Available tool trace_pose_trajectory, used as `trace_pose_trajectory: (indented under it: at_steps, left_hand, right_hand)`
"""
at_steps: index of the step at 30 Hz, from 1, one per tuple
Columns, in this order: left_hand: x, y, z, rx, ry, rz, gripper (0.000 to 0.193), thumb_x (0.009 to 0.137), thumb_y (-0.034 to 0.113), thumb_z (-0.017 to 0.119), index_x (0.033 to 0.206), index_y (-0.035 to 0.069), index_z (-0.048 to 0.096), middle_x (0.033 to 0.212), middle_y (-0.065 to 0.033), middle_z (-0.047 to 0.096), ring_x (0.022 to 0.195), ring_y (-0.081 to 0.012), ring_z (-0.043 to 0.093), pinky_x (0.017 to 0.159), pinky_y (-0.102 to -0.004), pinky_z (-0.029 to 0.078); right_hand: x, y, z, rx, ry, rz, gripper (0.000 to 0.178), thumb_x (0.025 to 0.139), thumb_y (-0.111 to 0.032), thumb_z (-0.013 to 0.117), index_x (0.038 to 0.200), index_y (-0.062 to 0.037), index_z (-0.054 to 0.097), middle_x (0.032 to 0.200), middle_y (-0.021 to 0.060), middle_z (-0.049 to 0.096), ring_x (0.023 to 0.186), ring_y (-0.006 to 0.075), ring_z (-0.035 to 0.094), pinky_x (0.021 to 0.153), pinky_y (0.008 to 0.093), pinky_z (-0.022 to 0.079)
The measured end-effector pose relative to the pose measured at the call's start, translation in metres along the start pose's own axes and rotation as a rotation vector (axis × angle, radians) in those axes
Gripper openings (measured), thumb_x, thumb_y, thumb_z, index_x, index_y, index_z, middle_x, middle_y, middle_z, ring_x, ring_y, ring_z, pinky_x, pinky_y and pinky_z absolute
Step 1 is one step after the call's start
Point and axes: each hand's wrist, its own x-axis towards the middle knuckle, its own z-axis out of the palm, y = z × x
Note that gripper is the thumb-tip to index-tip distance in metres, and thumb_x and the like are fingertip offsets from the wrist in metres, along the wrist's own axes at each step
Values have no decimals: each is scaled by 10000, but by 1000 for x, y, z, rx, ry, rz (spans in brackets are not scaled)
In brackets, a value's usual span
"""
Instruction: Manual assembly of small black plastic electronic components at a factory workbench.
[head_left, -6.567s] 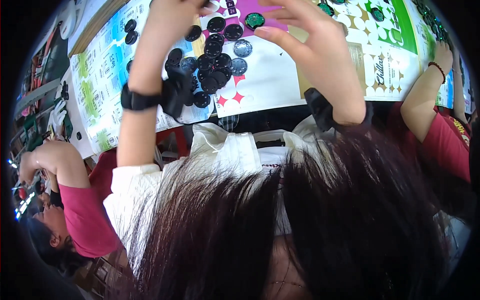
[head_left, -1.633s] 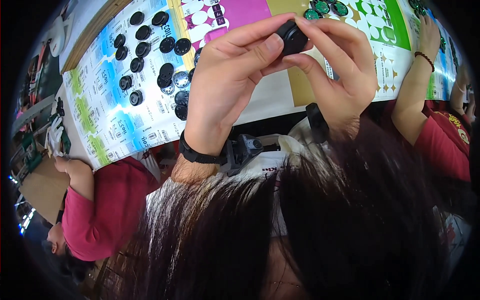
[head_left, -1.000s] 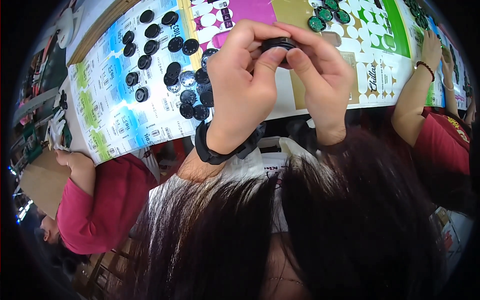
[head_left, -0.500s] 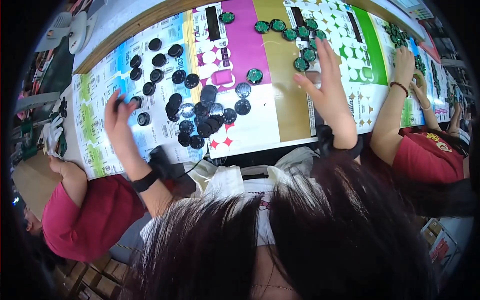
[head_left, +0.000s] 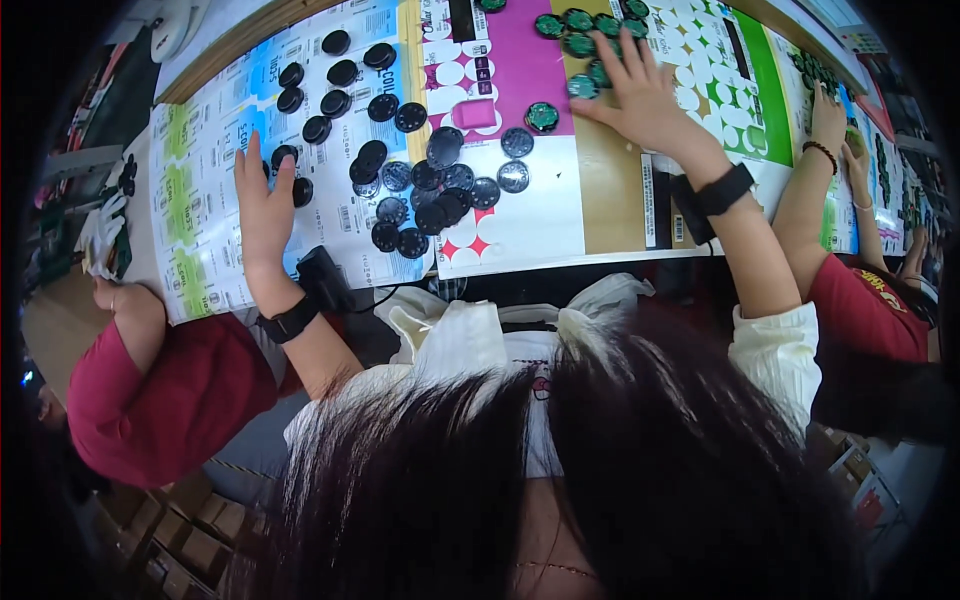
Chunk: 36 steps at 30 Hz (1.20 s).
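My left hand [head_left: 264, 215] lies at the left of the table, its fingers stretched out and thumb apart, beside a black round disc [head_left: 302, 192]; another disc at the thumb is partly covered. Farther right, my right hand [head_left: 648, 108] reaches with spread fingers over a cluster of round black pieces with green circuit boards [head_left: 578, 44]. Its fingertips touch or hover over some of them; which, I cannot tell. One such green-board piece [head_left: 542, 117] lies alone to the left of that hand. Between my hands is a loose heap of dark round discs [head_left: 445, 148], some stacked.
Printed sheets cover the table [head_left: 540, 235], with a wooden ledge [head_left: 270, 30] along its far side. A pink block [head_left: 474, 114] lies near the heap. Co-workers in red sleeves sit at left [head_left: 170, 390] and right [head_left: 860, 300]. A black box with a cable [head_left: 322, 275] sits at the near edge.
My right hand has moved up and left onto the green-board pieces, fingers spreading. My left hand has drawn slightly back from the black discs. The whole view has shifted a little.
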Motion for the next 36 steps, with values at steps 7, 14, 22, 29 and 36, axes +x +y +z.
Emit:
trace_pose_trajectory:
  at_steps: [7, 14, 22, 29, 36]
  left_hand:
    - [-26, 47, -22, -23, 51, 82, 435, 829, 260, 534, 1217, 90, 438, 1300, -223, 328, 1217, -336, 312, 978, -371, 276]
    - [-17, 85, -24, -94, 41, 209, 361, 813, 242, 556, 1136, 86, 518, 1233, -194, 423, 1153, -312, 400, 933, -349, 331]
    - [12, 135, -11, -47, -98, 429, 308, 766, 214, 603, 1034, 65, 571, 975, -143, 589, 883, -262, 569, 771, -325, 437]
    - [40, 192, 26, 132, -349, 451, 271, 733, 161, 631, 962, 25, 584, 904, -120, 602, 795, -224, 577, 696, -309, 456]
    - [57, 177, 108, 90, -258, 446, 228, 637, 148, 673, 801, 17, 585, 792, -184, 581, 741, -342, 566, 659, -398, 456]
  right_hand:
    - [8, -96, -26, 98, 145, -290, 673, 741, -442, 581, 1301, -190, 307, 1332, 150, 277, 1230, 358, 251, 966, 495, 238]
    - [16, -151, -35, 477, -86, -494, 317, 689, -97, 634, 986, -58, 530, 986, 118, 520, 895, 289, 527, 728, 364, 442]
    - [11, -138, -40, 508, -61, -468, 150, 680, -40, 600, 817, -10, 545, 798, 136, 559, 725, 315, 562, 620, 385, 453]
    - [-6, -116, -53, 547, -61, -267, 125, 723, -11, 573, 846, -5, 549, 718, 120, 570, 679, 269, 583, 597, 321, 458]
    - [-54, -79, -84, 860, 152, 37, 142, 802, -9, 540, 941, -2, 567, 772, 69, 561, 680, 124, 575, 608, 222, 463]
